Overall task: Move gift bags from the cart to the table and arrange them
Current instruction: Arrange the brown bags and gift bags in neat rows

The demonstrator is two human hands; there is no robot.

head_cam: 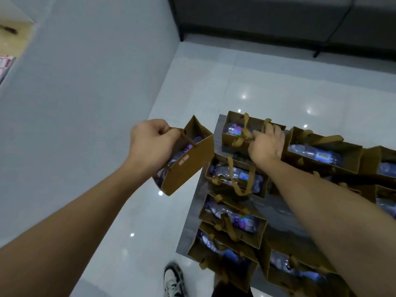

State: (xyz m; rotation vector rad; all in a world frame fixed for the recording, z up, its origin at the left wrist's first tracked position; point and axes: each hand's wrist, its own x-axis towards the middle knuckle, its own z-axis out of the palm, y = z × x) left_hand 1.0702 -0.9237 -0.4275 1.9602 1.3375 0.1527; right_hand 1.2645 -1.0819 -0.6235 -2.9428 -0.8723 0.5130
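- Over the pale tiled floor, left of the cart: the left hand has its fingers curled tight round the brown ribbon handle of one kraft gift bag, which hangs tilted in the air, clear of the cart's near corner, with purple-wrapped contents showing inside.
- At the cart's far end: the right hand reaches down onto a second bag, fingers bunched round its ribbon handles; this bag appears to rest on the cart surface — whether it has begun to lift cannot be told.
- On the cart: the remaining bags stand in close rows, touching one another, each open-topped with bottle-like packets inside and loose handles flopped over the rims.
- At the bottom edge: one shoe of the person, just beside the cart.
- At the upper left: a light wooden edge with something pink beneath it; whether this is the worktop cannot be told.
- Step in hand, as a judgement: pick-up — one bag secured, a second being taken, none yet delivered in this view.
- Next move, as a judgement: raise the second bag straight up so that its handles clear the neighbours, then carry both level to the worktop, since the tilted bag could spill its load.
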